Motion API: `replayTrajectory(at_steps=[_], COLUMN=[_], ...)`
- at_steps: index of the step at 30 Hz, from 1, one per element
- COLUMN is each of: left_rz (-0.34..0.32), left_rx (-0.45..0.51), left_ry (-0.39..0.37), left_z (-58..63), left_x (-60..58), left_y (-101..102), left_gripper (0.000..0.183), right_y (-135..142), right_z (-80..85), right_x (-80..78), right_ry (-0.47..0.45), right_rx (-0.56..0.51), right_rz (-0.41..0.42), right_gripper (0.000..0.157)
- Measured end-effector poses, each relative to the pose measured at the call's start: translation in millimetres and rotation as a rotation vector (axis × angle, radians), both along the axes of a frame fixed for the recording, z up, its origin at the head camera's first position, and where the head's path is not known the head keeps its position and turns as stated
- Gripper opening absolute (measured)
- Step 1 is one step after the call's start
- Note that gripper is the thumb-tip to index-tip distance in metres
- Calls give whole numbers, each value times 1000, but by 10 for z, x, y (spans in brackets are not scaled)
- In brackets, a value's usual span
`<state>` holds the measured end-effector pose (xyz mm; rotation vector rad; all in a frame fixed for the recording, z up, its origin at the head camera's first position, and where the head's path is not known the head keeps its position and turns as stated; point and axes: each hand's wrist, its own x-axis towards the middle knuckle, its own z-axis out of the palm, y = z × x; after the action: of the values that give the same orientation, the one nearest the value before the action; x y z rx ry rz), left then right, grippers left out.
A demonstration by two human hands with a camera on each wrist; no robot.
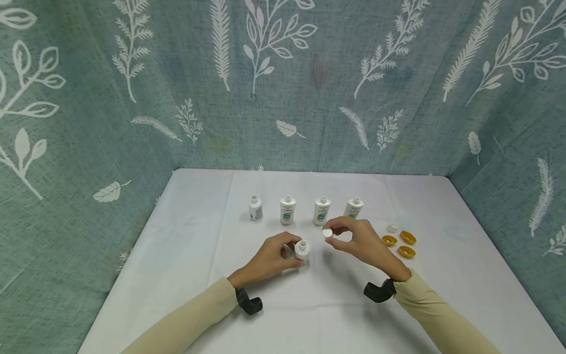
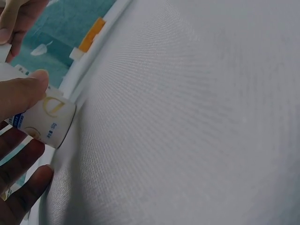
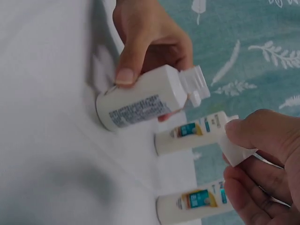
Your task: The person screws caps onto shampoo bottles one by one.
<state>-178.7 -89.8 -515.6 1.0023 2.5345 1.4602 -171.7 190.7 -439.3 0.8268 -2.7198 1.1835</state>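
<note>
Nearest: 2 beige sleeves (image 1: 185, 317), smooth fabric, cut off at the bottom edge. Black curved wrist units (image 1: 380, 291), 1 per wrist. Under everything, white cloth (image 1: 150, 290), matte, fine weave, shallow creases.

Left hand (image 1: 269, 253) grips the white bottle (image 1: 302, 253), thumb on 1 side, fingers on the other. Bottle: smooth, flattened body, short open neck, mouth up. Fine print on its side, too blurred to read.

Right hand (image 1: 360, 241) pinches a white cap (image 1: 327, 233) between thumb and fingers, just beside the bottle neck, not touching. Bottle sits between the hands, right at the left fingertips. Cap is cut off in the left wrist view.

Right of the right hand: 3 amber rings (image 1: 406, 252), glossy, rounded, plus a small white piece (image 1: 392, 226), details unclear.

Behind: row of 4 white bottles (image 1: 288, 210); rightmost has its base hidden by the right hand.

Farthest: grey-green curtain (image 1: 283, 113), coarse weave, white leaf prints.
</note>
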Motion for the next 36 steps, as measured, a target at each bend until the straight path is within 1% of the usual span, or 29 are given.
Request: replayTrajectory(at_steps=[6, 14, 21, 25, 28, 33, 36], left_rz=[10, 21, 17, 12, 12, 10, 12], left_rx=[-9, -7, -3, -1, 3, 7, 4], left_ry=[2, 17, 27, 34, 42, 50, 44], left_z=[5, -12, -26, -16, -6, -1, 0], left_x=[12, 15, 11, 15, 19, 31, 36], left_y=[1, -3, 8, 13, 16, 16, 15], left_gripper=[46, 48, 48, 48, 48, 49, 49], right_y=[-121, -275, -325, -347, -364, -400, -426], right_z=[-12, -29, -19, -14, -22, -34, -33], right_x=[6, 14, 30, 38, 41, 31, 23], right_ry=[-1, 49, 75, 81, 88, 101, 117], right_rx=[-41, -45, -65, -81, -76, -47, -31], right_rz=[53, 108, 104, 131, 143, 142, 154], right_gripper=[27, 28, 28, 29, 30, 30, 30])
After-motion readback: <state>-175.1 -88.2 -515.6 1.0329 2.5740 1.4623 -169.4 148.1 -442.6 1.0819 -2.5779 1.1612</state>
